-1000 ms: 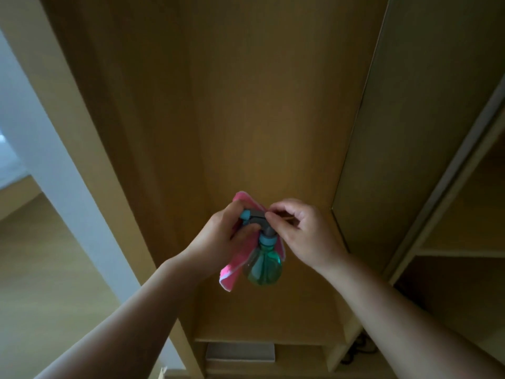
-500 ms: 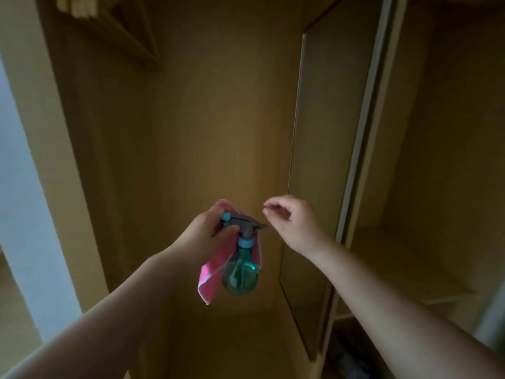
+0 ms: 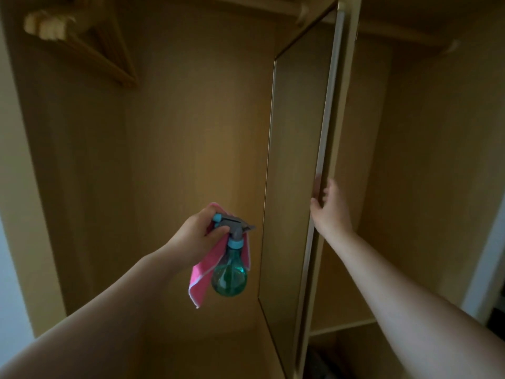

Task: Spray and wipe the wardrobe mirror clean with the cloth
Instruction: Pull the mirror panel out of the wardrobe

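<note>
My left hand (image 3: 195, 236) grips the grey trigger head of a green spray bottle (image 3: 229, 274), and a pink cloth (image 3: 203, 280) hangs from the same hand behind the bottle. The nozzle points right toward the wardrobe mirror (image 3: 296, 165), a tall dark panel seen edge-on inside the wardrobe. My right hand (image 3: 329, 207) is on the mirror's pale front edge at mid height, thumb on the near side and fingers wrapped round the edge.
Wooden hangers (image 3: 90, 47) hang on a rail at the upper left. The wardrobe's back wall (image 3: 196, 119) is bare. A shelf (image 3: 344, 325) sits low in the right compartment with dark items below it.
My right hand left the bottle's nozzle and moved up and right onto the mirror's edge. The view tilted upward, showing more of the mirror and the hangers.
</note>
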Motion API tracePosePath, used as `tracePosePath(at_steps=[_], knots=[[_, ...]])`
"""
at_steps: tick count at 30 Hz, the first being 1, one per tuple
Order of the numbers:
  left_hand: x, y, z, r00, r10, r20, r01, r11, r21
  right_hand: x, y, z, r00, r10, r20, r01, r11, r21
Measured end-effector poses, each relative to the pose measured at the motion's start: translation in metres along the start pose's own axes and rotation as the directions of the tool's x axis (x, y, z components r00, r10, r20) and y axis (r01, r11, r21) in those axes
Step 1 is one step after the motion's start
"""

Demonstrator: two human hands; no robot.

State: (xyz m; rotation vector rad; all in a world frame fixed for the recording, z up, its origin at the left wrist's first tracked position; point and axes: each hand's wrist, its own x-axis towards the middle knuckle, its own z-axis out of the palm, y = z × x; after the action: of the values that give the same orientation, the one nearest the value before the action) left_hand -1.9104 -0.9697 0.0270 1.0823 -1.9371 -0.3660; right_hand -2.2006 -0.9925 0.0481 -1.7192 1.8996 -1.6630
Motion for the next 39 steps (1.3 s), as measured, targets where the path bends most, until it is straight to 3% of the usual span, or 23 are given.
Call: tracePosePath(at_steps=[3,14,28,39], knots=[[0.002,0.006,0.005,1.0,-0.009,0.004,0.009,1.0,0.01,0.012,0.007,0.002,0.983,0.015,0.183,-0.022,0.999,0.038],[-0.019,0.036,0.033,0.988,-0.123,-0.093,0.129,0.989,0.071,0.035,0.027,-0.013,0.92,-0.04,0.39,0.018,0.998,0.06],[-0.063,0.085,0.042,0.988,-0.132,-0.083,0.138,0.988,0.07,-0.014,0.031,-0.068,0.922,-0.146,0.357,0.134,0.989,0.06],[-0.104,0.109,0.013,0.995,-0.088,-0.038,0.09,0.992,0.083,-0.066,0.008,-0.112,0.945,-0.057,0.322,0.071,0.997,-0.031]])
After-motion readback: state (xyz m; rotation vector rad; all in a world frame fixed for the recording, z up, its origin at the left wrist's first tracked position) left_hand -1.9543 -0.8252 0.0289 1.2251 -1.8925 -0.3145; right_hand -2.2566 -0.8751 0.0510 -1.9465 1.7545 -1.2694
